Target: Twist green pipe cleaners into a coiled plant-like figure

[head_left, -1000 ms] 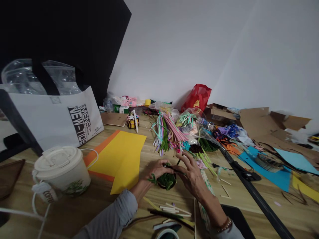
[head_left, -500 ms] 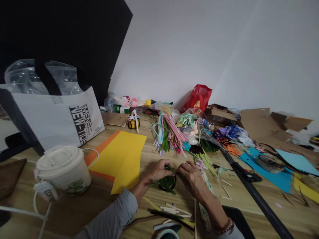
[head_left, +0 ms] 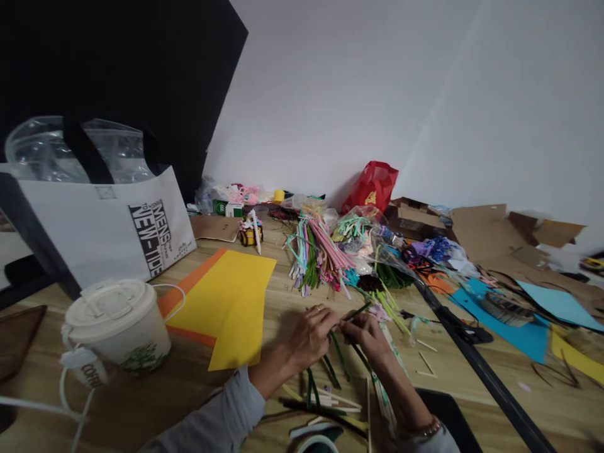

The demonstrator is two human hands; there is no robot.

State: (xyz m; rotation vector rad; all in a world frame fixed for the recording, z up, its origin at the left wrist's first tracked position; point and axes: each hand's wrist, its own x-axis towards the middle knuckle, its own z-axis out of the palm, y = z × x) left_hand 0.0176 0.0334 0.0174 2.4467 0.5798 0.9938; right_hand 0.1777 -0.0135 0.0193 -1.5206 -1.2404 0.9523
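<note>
Dark green fuzzy stems (head_left: 340, 356) hang and stick out between my two hands, over the wooden table. My left hand (head_left: 312, 336) has its fingers closed on the green stems, with a ring on one finger; its palm side is hidden. Close beside it, nearly touching, my right hand (head_left: 370, 336) pinches a green stem that pokes out above and below the fingers. Below the hands lie short pale sticks (head_left: 333, 399) and a dark green strip. A round white-rimmed container (head_left: 317, 443) shows at the bottom edge.
Left stand a lidded white bucket (head_left: 117, 324) and a white bag (head_left: 101, 229), beside yellow sheets (head_left: 231, 296). Bundled coloured stems (head_left: 325, 255) lie ahead, a red bag (head_left: 372, 187) behind them. Right are a black bar (head_left: 491, 371), blue sheets (head_left: 514, 333) and cardboard (head_left: 486, 236).
The green piece has turned, and its stems now hang downward and spread out. My left hand has rolled over so that its back shows. My right hand has shifted slightly, and the view has moved a little.
</note>
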